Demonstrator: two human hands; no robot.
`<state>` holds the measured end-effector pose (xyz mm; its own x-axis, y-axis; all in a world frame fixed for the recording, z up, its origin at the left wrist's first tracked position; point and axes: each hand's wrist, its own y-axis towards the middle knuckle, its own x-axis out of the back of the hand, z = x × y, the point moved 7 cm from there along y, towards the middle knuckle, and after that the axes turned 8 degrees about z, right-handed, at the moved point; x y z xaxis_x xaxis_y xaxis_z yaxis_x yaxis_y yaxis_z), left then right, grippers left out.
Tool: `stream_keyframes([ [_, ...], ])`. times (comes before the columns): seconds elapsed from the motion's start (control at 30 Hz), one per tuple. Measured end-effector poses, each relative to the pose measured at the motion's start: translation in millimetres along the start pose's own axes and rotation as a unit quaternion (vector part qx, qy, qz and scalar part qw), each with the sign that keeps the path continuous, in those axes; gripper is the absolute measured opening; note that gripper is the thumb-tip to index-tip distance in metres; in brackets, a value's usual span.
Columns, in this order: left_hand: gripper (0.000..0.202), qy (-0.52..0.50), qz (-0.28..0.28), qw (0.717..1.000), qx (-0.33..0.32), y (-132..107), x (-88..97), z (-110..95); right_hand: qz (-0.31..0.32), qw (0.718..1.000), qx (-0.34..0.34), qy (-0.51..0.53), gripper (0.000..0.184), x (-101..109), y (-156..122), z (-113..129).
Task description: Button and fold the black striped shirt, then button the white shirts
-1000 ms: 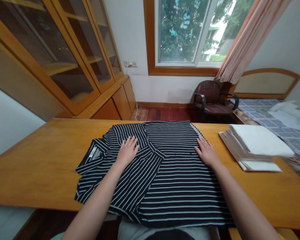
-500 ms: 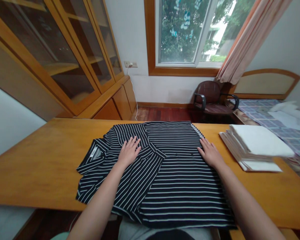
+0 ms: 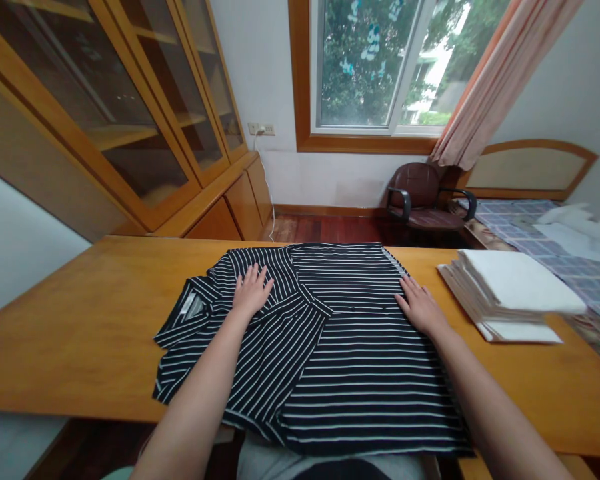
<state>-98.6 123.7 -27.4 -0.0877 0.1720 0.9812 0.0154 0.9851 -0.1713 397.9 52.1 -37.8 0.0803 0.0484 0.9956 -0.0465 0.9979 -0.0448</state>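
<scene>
Head view: left hand and right hand laid flat on a striped shirt

Reading the shirt as a clock face, with 12 on the far side, the left hand rests palm down at about 10 o'clock, fingers fanned apart. The right hand lies at about 2 o'clock, over the hem edge, its thumb held away from its fingers, which are slightly apart.

The shirt is black with thin white stripes, spread across the table from its far edge to its near one. On the broad half toward 3 o'clock the stripes run straight and even; toward 9 they slant in several directions over overlapping cloth. A narrow band of the same fabric crosses the middle, and two small dark buttons sit just beyond it toward 3. The collar points to 9, showing a white label inside. Soft creases mark the cloth below the left hand.

Beyond the hem, between 2 and 3 o'clock, stands a white folded stack. A maroon chair is at 1 o'clock, a glass-fronted cabinet at 11.
</scene>
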Motion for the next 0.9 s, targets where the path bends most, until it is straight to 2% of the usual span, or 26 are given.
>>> stream_keyframes([
  [0.1,0.070,0.004,-0.011,1.000,-0.002,-1,0.2,-1,-0.005,1.000,-0.023,-0.011,0.064,4,1,7],
  [0.2,0.069,0.006,-0.015,1.000,-0.001,-2,0.6,-3,-0.037,0.999,-0.038,-0.009,0.063,12,5,29],
  [0.3,0.068,0.008,-0.011,1.000,0.002,-2,0.4,-3,-0.064,0.998,0.008,0.007,0.061,19,10,74],
  [0.47,0.067,0.010,-0.010,1.000,0.006,-2,-0.5,-2,-0.051,0.991,0.119,0.033,0.062,20,17,165],
  [0.57,0.068,0.008,-0.016,1.000,0.002,-2,-0.5,-2,-0.025,0.988,0.146,0.044,0.062,13,18,195],
  [0.63,0.068,0.006,-0.017,1.000,0.001,-2,-1.0,-1,-0.006,0.988,0.147,0.049,0.063,7,19,199],
  [0.7,0.068,0.004,-0.016,1.000,0.002,-2,-2.0,-1,0.004,0.989,0.140,0.050,0.064,3,21,193],
  [0.9,0.068,-0.005,-0.012,1.000,0.002,-1,-3.2,1,0.013,0.994,0.103,0.042,0.067,-3,24,149],
])
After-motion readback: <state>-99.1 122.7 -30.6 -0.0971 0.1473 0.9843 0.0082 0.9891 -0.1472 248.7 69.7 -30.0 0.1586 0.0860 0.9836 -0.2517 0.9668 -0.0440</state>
